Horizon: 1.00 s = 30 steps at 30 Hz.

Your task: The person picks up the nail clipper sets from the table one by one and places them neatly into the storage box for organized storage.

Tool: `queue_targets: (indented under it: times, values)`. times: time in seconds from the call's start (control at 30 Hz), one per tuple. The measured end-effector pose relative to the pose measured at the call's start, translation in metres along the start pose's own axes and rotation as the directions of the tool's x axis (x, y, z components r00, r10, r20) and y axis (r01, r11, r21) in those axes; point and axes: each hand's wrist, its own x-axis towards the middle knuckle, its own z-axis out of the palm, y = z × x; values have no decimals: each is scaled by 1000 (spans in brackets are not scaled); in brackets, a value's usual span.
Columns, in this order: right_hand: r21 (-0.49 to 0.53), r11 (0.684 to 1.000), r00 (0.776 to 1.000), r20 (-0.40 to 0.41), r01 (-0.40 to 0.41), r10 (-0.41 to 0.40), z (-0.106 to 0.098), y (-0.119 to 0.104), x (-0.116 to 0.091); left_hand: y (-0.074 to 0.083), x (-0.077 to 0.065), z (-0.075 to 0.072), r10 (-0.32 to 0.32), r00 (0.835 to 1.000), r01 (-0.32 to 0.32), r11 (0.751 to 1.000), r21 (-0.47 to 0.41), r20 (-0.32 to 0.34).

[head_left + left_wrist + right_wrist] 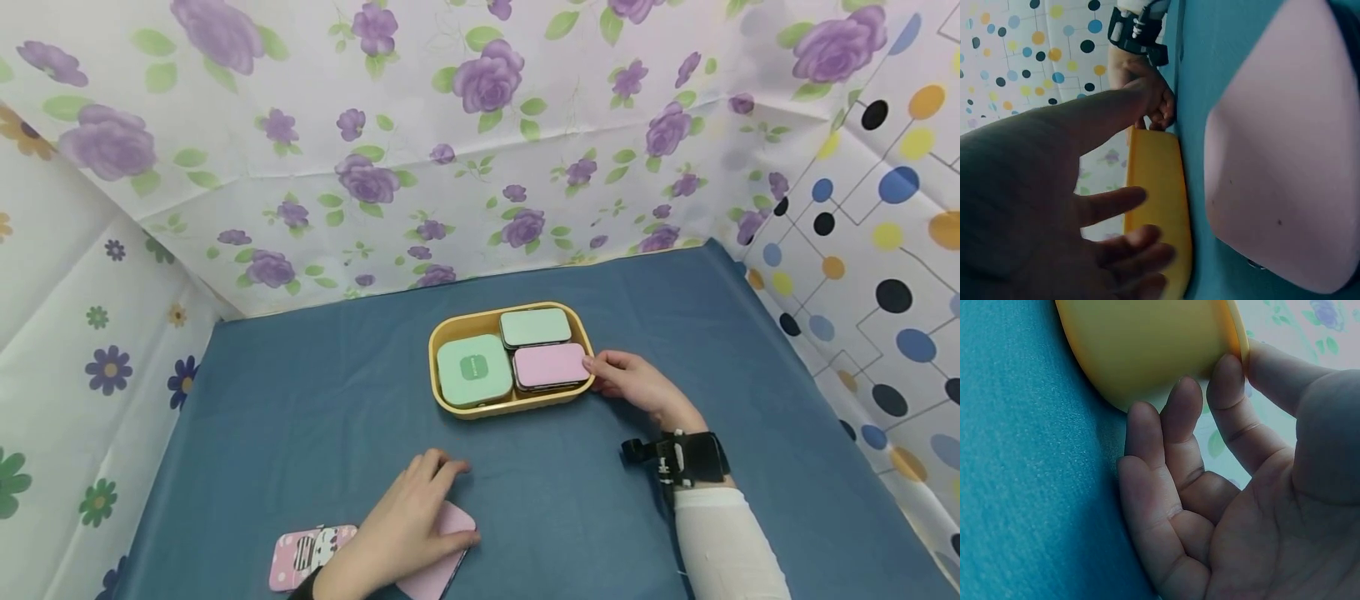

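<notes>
A yellow oval-cornered bin point(474, 413) stands on the blue cloth. Inside it are a square mint-green tin point(491, 375), a pale green rectangular tin point(536, 327) and a pink rectangular tin point(551, 365). My right hand point(633, 383) pinches the bin's right rim between thumb and index finger; the right wrist view shows the other fingers loosely bent by the yellow wall point(1147, 344). Nearer to me, my left hand point(408, 521) is spread above another pink tin point(431, 579), partly hiding it. In the left wrist view that pink tin point(1285, 156) lies apart from the fingers.
A pink patterned tin point(300, 554) with a cartoon picture lies left of my left wrist, partly covered by it. Blue cloth point(300, 417) covers the table. Floral sheets point(360, 217) rise at the back and left, and a dotted sheet point(885, 250) rises at the right.
</notes>
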Motion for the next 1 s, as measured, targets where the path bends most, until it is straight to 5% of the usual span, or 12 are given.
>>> queue_targets:
  times: [0.3, 0.8, 1.0]
  values:
    - [5, 1000, 1000, 2, -15, 15, 1, 0, 0, 4, -13, 2, -32, 981, 22, 998, 50, 191]
    - [-2, 1000, 1000, -7, -10, 10, 2, 1, 0, 6, -14, 8, -116, 946, 94, 992, 87, 303]
    - [-3, 1000, 1000, -6, -13, 13, 0, 0, 0, 7, -12, 8, -209, 911, 188, 978, 94, 356]
